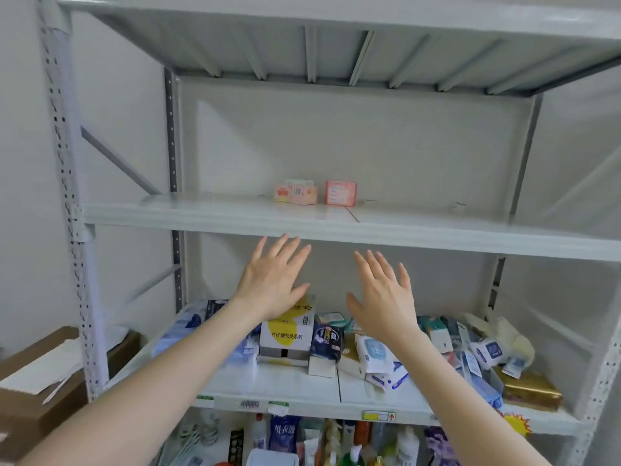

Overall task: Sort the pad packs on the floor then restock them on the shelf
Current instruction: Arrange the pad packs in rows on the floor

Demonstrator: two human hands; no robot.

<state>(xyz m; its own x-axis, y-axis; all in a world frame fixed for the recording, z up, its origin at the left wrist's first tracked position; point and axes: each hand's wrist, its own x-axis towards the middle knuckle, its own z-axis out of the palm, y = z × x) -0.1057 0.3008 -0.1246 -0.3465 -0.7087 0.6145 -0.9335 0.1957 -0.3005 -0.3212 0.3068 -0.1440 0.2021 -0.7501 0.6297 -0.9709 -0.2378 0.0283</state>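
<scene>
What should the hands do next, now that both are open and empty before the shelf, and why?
Probably lower both hands and fetch another pad pack. The left hand and the right hand are open and hold nothing, and the upper shelf carries only two pink packs. The floor is out of view, so where the next pack lies cannot be told.

Low pink pad pack (296, 193) just beside upright pink pack (340, 193), centre-back on grey shelf (201, 213).
</scene>
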